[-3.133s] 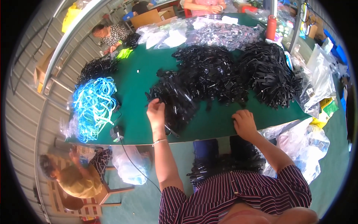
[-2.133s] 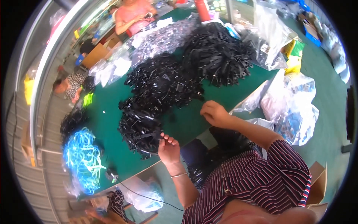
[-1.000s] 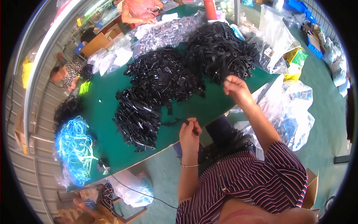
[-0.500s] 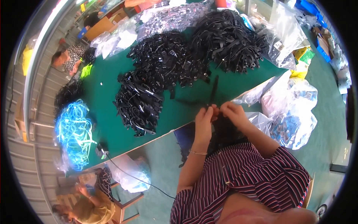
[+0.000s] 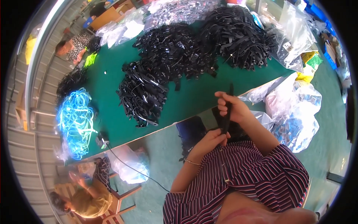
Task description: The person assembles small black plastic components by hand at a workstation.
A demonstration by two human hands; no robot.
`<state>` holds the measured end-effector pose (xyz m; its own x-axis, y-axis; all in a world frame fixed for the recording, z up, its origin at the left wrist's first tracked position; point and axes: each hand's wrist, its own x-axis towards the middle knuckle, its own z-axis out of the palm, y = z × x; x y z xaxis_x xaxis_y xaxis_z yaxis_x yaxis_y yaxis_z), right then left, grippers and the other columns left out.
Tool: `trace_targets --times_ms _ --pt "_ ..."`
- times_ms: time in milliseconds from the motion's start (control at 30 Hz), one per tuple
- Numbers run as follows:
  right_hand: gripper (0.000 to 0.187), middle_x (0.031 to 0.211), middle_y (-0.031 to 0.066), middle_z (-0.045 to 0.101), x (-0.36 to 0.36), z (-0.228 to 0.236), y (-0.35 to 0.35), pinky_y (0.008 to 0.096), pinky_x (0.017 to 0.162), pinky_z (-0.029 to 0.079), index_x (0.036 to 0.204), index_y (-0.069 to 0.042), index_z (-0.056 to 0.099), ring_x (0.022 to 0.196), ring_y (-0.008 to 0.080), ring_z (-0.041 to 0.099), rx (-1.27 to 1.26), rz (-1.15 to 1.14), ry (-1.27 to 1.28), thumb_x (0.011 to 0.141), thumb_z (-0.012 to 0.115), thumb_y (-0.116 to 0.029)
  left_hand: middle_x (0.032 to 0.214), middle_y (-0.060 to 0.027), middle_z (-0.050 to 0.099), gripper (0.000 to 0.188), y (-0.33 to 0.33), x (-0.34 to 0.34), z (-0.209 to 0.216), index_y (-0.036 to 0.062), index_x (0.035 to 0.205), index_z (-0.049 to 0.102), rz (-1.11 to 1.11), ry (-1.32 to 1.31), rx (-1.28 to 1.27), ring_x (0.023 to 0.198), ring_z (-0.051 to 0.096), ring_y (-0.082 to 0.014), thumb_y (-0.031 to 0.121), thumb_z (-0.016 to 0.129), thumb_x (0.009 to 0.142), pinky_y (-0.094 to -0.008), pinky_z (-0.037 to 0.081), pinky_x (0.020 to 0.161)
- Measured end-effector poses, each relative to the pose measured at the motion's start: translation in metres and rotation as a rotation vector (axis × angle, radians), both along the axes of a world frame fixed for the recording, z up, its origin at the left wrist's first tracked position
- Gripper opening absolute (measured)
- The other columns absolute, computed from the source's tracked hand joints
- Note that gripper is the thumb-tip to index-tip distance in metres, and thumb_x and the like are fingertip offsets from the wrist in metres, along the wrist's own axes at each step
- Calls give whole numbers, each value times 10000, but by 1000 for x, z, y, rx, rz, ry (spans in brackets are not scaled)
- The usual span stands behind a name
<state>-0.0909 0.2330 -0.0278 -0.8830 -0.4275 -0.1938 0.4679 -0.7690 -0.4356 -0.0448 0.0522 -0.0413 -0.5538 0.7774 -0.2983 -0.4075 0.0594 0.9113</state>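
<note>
A black strap (image 5: 227, 121) runs between my two hands, over the near edge of the table. My right hand (image 5: 235, 107) is closed around its upper part, and a short end sticks up past the fingers. Closer to my body, my left hand (image 5: 213, 142) pinches the strap lower down. Beyond the hands lie a heap of black straps with buckles (image 5: 167, 48), a larger heap of loose black straps (image 5: 238, 37) and a bundle of black straps (image 5: 143, 95).
Bright blue cords (image 5: 76, 123) lie at the green table's (image 5: 112, 112) left end, near a black device (image 5: 101, 141) with a cable. Clear bags (image 5: 294, 112) stand at the right. One person (image 5: 76, 48) sits across the table, another (image 5: 89, 198) at the lower left.
Both hands have come apart along the strap. My left hand has drawn down toward my body, while my right hand has risen slightly, gripping the strap.
</note>
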Motion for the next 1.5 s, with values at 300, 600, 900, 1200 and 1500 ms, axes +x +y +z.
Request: trace_targets --times_ms 300,600,900,1200,1500 --pt "300 578 4 412 19 17 -10 230 394 267 1034 -68 466 436 92 343 329 -48 175 899 457 -335 913 -159 613 226 -19 -90 43 6 937 605 603 1232 -487 851 590 -303 130 643 752 -349 469 756" --pt "215 631 56 503 23 10 -11 242 471 370 998 -21 517 504 144 475 457 -13 226 905 450 -204 917 -149 570 244 -30 -160 3 43 934 564 719 1435 -1145 870 560 -334 198 633 759 -417 481 718" --pt "294 694 59 534 26 13 -11 267 543 414 1133 -5 533 599 146 519 347 8 184 914 448 -182 740 -84 589 150 -26 -111 28 26 938 557 756 773 -417 635 556 -241 129 484 856 -310 437 573" --pt "270 737 34 543 20 49 -20 235 630 399 1123 -22 562 701 108 516 614 -159 355 871 512 -105 647 20 410 194 7 -37 60 48 982 500 669 -51 502 536 348 -53 233 484 923 -188 267 460" --pt "249 921 64 566 31 52 -38 246 775 443 1027 1 578 907 137 552 735 -335 711 782 590 46 626 36 358 265 5 -19 64 52 889 479 610 -168 760 504 301 -53 307 429 943 -194 249 461"
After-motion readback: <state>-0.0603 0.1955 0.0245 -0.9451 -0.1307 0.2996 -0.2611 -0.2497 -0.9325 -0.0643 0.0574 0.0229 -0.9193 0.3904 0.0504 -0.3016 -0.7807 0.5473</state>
